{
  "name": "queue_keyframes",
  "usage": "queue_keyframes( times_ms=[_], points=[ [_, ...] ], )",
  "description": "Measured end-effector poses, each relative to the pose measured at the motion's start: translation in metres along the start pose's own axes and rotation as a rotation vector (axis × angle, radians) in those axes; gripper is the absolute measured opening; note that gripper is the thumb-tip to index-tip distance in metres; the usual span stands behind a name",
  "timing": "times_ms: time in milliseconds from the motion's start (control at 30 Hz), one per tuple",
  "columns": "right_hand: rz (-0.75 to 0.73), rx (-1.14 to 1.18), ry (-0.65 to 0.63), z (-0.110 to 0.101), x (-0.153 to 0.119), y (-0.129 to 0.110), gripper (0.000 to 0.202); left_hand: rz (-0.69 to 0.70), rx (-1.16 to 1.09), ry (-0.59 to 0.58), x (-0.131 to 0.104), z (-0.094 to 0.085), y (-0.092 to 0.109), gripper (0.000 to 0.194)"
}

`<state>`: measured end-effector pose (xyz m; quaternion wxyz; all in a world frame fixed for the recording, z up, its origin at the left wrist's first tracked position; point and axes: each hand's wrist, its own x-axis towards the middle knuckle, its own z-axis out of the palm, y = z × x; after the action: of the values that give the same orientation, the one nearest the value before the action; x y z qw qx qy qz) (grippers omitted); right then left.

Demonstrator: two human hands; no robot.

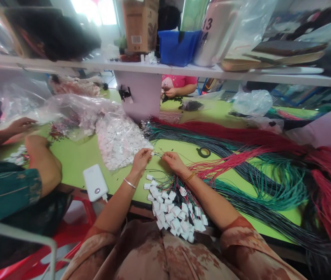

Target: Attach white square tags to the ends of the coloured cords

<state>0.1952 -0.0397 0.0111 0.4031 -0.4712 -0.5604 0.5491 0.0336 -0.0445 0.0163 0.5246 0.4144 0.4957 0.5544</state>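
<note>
Over the green counter (74,165), thin wires (157,154) are held in the pinched-together fingers of the left hand (141,160) and right hand (174,161) and, presumably light and flexible, are best gripped near the tips.

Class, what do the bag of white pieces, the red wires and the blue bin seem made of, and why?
Bag: glossy plastic film, see-through with bright creases.
Red wires: probably smooth plastic coating, evenly coloured, gently curving; inside unclear.
Blue bin: likely rigid, smooth plastic; uniform colour, straight walls.
</note>
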Motion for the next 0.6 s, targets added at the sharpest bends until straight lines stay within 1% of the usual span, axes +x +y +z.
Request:
queue_keyframes(
  times_ms=[33, 167, 233, 333, 500, 600],
  points=[
    [-0.012, -0.009, 0.000, 0.0002, -0.0004, -0.0006, 0.031, -0.016, -0.005, -0.013, 0.0002, -0.0011, 0.0006, 0.036],
    [-0.030, -0.023, -0.023, 0.0012, -0.0004, -0.0006, 0.031, -0.135, -0.082, -0.154, 0.0008, -0.0026, 0.0015, 0.040],
    [-0.040, -0.036, -0.022, 0.0011, 0.0003, 0.0007, 0.031, -0.166, -0.117, -0.191, 0.0006, -0.0028, 0.0021, 0.041],
    [-0.086, -0.117, -0.009, 0.0002, 0.0010, 0.0028, 0.030, -0.196, -0.123, -0.201, 0.0002, -0.0043, 0.0041, 0.039],
    [-0.234, -0.321, 0.044, -0.0006, -0.0002, 0.0046, 0.024, -0.245, -0.120, -0.209, 0.0015, -0.0084, 0.0056, 0.036],
    [-0.253, -0.344, 0.044, 0.0003, -0.0007, 0.0047, 0.024, -0.266, -0.124, -0.213, 0.0034, -0.0095, 0.0028, 0.034]
  ],
)
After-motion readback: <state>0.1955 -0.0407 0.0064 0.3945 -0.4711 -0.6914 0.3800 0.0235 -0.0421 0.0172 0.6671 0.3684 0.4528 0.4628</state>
